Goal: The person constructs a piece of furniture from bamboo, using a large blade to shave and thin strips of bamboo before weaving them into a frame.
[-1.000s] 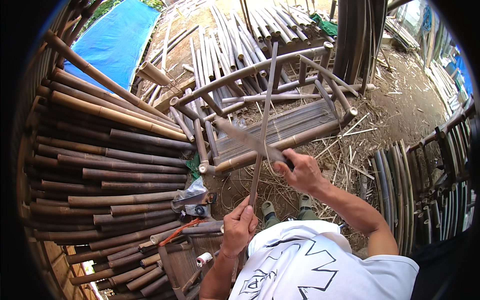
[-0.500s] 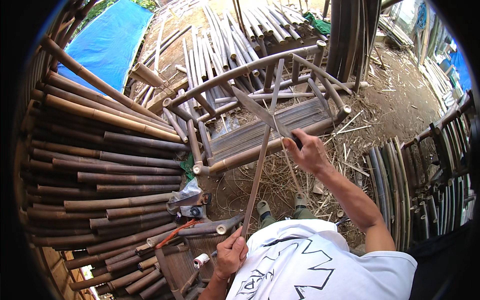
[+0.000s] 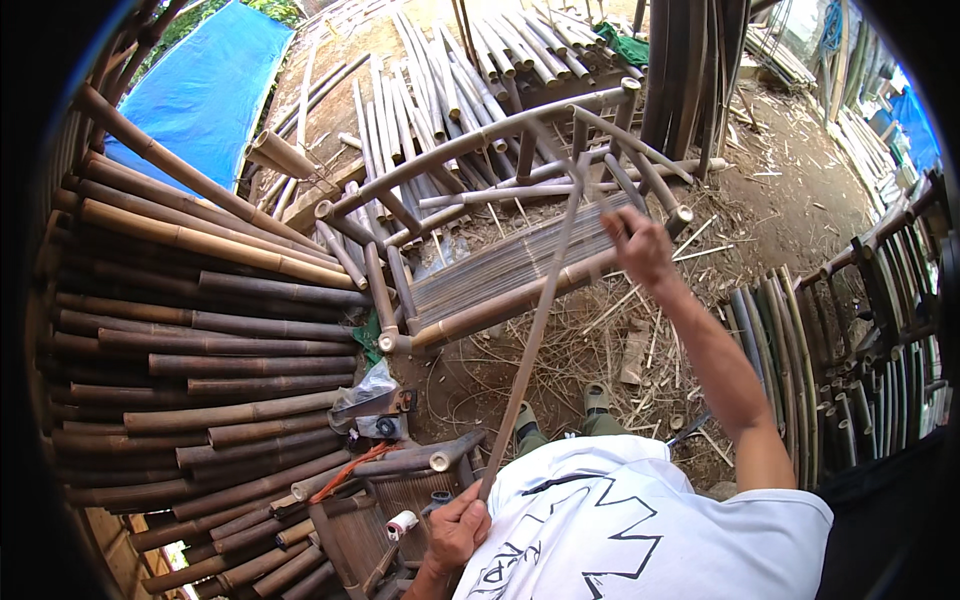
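Note:
Low in the view, my left hand (image 3: 459, 530) is closed round the lower end of a long, narrow bamboo strip (image 3: 535, 340). The strip slants up and away, its far end in front of a bamboo bench (image 3: 480, 314) with a slatted seat. My right hand (image 3: 640, 246) is raised right of the strip, above the bench's right end, its fingers curled round the handle of a long knife (image 3: 548, 142). Motion smears the knife, so its blade is only faintly visible near the strip's far end.
Dark bamboo poles (image 3: 240, 401) are stacked on the left. A handsaw (image 3: 375, 404) lies by a small bamboo seat (image 3: 385, 500) bearing a can (image 3: 401, 524). Shavings (image 3: 490, 385) litter the ground. Pale poles (image 3: 470, 90) lie behind the bench; upright pieces (image 3: 780, 380) stand right.
My right hand has moved up and to the right with the knife, away from the middle of the strip. A thin curl hanging from the strip no longer shows. My left hand keeps its hold.

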### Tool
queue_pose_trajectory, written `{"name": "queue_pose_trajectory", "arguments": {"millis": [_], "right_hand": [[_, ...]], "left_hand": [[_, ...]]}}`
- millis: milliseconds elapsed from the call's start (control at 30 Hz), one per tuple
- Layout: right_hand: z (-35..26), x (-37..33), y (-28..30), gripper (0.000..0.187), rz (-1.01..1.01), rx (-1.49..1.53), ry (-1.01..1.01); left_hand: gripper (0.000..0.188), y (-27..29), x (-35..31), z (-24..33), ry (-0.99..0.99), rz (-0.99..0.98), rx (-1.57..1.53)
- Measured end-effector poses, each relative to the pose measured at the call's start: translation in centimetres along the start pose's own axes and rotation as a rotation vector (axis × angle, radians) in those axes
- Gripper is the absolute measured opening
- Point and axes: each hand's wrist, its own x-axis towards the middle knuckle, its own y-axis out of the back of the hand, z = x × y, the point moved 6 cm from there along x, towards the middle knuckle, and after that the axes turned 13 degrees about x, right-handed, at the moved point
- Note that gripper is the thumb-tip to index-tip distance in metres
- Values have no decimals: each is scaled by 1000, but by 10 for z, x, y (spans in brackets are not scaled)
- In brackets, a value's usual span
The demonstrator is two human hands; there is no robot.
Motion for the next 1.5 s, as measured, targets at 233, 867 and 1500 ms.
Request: {"name": "queue_pose_trajectory", "arguments": {"millis": [233,867,1500], "right_hand": [[-6,28,72,67,251,144,-100],[-103,-71,-46,52,-65,8,324],[14,34,45,64,43,-261,-80]], "left_hand": [[42,9,-1,-15,5,-52,-180],[44,-34,76,63,28,-251,-527],[54,-6,-20,-15,213,-337,-484]]}}
